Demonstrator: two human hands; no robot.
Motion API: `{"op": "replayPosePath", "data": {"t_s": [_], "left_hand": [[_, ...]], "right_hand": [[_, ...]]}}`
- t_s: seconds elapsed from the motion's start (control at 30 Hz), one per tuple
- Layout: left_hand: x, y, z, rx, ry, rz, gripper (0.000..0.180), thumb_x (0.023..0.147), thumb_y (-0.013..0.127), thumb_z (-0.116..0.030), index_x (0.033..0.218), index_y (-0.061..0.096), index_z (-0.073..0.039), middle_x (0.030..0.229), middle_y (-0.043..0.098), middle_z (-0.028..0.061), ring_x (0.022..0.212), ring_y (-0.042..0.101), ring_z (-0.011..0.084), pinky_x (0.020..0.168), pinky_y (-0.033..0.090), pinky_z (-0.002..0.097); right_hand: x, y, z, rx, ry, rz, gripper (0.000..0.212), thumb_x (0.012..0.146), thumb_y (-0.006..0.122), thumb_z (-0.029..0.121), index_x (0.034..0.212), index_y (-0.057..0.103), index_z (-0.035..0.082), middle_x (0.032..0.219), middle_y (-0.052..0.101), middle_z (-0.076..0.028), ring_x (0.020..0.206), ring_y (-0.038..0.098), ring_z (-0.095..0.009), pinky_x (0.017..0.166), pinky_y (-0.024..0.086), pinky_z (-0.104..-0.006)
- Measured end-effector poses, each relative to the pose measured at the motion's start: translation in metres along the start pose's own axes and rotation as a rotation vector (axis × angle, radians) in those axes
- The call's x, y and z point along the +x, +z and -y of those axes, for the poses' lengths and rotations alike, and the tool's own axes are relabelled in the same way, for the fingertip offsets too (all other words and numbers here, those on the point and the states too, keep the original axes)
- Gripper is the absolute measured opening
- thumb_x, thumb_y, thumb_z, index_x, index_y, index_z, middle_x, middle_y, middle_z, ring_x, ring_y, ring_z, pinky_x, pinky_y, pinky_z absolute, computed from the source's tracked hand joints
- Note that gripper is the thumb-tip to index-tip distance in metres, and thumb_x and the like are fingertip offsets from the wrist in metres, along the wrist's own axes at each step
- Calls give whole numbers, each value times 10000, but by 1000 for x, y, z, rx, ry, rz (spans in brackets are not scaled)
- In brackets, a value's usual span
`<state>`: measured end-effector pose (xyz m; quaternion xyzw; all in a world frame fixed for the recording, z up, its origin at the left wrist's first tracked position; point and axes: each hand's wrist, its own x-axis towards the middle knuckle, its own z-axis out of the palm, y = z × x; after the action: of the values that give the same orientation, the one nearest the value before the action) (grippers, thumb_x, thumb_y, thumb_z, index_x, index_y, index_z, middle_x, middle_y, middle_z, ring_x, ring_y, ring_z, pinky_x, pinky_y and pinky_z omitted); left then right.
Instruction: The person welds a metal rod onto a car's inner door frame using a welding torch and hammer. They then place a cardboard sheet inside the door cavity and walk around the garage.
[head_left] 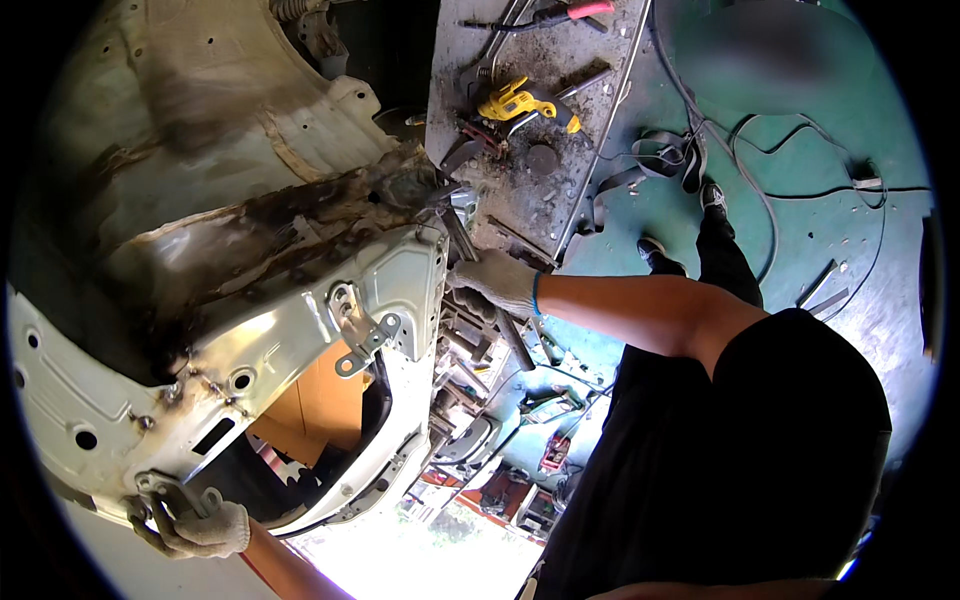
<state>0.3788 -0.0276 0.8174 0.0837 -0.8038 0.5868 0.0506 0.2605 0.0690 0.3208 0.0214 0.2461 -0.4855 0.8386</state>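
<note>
My right hand, in a pale work glove, is closed round the handle of a hammer. The handle slants down and to the right past the fist. Its dark head end lies by the corner of a bare, scorched car body panel. At the lower left my left hand, also gloved, has bent fingers round a small metal bracket on the panel's edge. The glove partly hides this bracket. A second metal bracket sits further up the panel, beside an opening.
Beyond the panel stands a dirty metal bench with a yellow power tool, a red-handled tool and loose parts. Cables trail over the green floor. Orange-brown cardboard shows through the panel's opening.
</note>
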Motion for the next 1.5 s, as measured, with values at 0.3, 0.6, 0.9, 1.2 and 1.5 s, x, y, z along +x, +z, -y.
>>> {"op": "replayPosePath", "data": {"t_s": [0.3, 0.6, 0.9, 1.2, 1.5], "left_hand": [[8, -2, 7, 115, 340, 41, 320, 1081, 508, -241, 1118, 612, 59, 1111, 684, 182, 1127, 664, 441, 919, 595, 566], [20, -6, -6, 207, 399, 158, 362, 1031, 666, -214, 1239, 501, 32, 1131, 649, 162, 1095, 687, 432, 880, 625, 577], [17, -2, 1, 183, 430, 133, 368, 1001, 701, -271, 1186, 524, -7, 1142, 638, 159, 1116, 687, 442, 917, 598, 622], [20, 2, -7, 196, 445, 113, 530, 993, 711, -235, 1383, 420, -25, 1190, 645, 176, 1126, 692, 458, 935, 570, 667], [15, 11, 14, 108, 527, 46, 522, 954, 758, -298, 1227, 461, 34, 1054, 634, 187, 1002, 700, 415, 896, 599, 643]], "right_hand": [[21, 12, -38, 222, -75, -39, 295, 987, 654, 244, 809, 652, 9, 655, 634, -75, 494, 583, -150, 461, 481, -333], [29, 1, -34, 110, 24, 174, 323, 1014, 619, 259, 792, 619, 25, 632, 586, -39, 487, 548, -138, 457, 454, -313], [27, -18, 6, -224, -36, 146, 332, 1004, 594, 281, 830, 656, 5, 694, 628, -37, 564, 579, -125, 522, 466, -313], [21, -7, 40, -161, -81, 177, 359, 996, 598, 306, 838, 683, -5, 670, 624, -30, 552, 582, -114, 516, 469, -321], [22, 1, 58, -247, 19, 303, 407, 969, 603, 333, 763, 655, -14, 639, 598, -48, 496, 556, -130, 488, 450, -329]]}}
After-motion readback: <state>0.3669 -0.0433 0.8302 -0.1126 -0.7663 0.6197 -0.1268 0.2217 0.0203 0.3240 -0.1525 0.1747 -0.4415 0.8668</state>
